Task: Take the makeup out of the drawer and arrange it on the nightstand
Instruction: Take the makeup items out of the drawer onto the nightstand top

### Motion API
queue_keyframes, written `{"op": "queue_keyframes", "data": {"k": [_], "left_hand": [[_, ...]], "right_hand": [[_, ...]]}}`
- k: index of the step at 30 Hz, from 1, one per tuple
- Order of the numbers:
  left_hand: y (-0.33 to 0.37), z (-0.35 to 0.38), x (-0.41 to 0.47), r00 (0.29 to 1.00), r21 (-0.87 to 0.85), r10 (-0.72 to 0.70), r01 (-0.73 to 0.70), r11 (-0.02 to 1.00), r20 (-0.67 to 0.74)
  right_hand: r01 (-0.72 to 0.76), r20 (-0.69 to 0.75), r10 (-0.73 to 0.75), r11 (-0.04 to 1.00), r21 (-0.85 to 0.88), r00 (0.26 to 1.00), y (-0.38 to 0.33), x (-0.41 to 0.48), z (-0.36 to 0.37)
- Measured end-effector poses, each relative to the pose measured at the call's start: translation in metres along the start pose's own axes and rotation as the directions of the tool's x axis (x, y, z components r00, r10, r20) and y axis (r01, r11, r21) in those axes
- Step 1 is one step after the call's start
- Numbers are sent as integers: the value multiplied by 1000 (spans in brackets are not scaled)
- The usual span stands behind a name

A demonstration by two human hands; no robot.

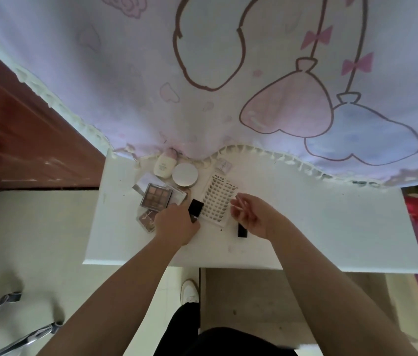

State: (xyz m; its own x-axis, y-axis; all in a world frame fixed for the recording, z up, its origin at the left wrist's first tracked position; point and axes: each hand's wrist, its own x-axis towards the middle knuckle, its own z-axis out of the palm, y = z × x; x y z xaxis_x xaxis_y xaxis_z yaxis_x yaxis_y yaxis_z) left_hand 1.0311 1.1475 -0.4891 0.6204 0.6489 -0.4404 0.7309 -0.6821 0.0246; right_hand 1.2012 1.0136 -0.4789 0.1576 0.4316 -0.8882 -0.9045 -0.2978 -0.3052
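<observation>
Forearms, both bare, rise from the lower edge over black trousers (228,343) and a white shoe (190,291) on the floor, then converge above the white counter (331,240). Under the counter's near edge the drawer (279,304) stands pulled out.

The left hand (177,223) lies knuckles up near the counter's left part, fingers curled round a black lipstick tube (195,209) that juts out past the knuckles. The right hand (251,217) is turned palm inward just beside it, fingers loosely curled, thumb and forefinger pinching a thin pale stick (236,207); what the stick is cannot be made out. A second black tube (242,231) lies on the counter under that hand.

Between the hands is a lash card (218,199) with rows of small lashes. Left of the left hand are a small brown palette (147,220) and, farther back, an eyeshadow palette (156,196) on a clear case. Behind these are a round white compact (185,174), a cream bottle (163,166) and a small sachet (223,166), near the fringed hem of a hanging cloth (228,73) printed with hearts.
</observation>
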Motion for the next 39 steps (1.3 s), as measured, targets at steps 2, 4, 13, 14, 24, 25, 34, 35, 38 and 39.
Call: {"op": "queue_keyframes", "data": {"k": [2, 4, 13, 14, 24, 25, 34, 35, 38, 39], "left_hand": [[1, 1, -5, 999, 42, 31, -31, 999, 14], [2, 2, -10, 997, 71, 74, -75, 995, 16], [3, 2, -8, 987, 126, 149, -155, 980, 56], [3, 2, -8, 988, 128, 147, -153, 980, 56], [-12, 9, -7, 984, 102, 59, -77, 992, 166], [-12, 10, -6, 986, 90, 58, -73, 993, 157], [-34, -1, -6, 981, -364, -188, 162, 917, -39], [-41, -3, -3, 962, -487, -273, 230, 843, -17], [-75, 3, 6, 810, -878, -558, 388, 281, 180], [-85, 4, 7, 748, -918, -610, 389, 83, 262]], "right_hand": [[-61, 0, 61, 994, -92, 998, 18, -6, -4], [-82, -40, 76, 983, -166, 996, 36, -10, -6], [199, -71, -208, 973, -119, 976, 63, -9, -5], [212, -73, -224, 967, -144, 972, 62, -9, -5], [323, -172, -426, 846, -424, 888, 54, 15, 16], [326, -173, -435, 836, -441, 883, 53, 18, 21], [210, -146, -656, 432, -877, 741, 44, 28, 43], [221, -129, -678, 404, -888, 724, 44, 28, 40], [215, -119, -710, 363, -907, 695, 46, 22, 30], [210, -121, -727, 347, -914, 676, 48, 20, 25]]}}
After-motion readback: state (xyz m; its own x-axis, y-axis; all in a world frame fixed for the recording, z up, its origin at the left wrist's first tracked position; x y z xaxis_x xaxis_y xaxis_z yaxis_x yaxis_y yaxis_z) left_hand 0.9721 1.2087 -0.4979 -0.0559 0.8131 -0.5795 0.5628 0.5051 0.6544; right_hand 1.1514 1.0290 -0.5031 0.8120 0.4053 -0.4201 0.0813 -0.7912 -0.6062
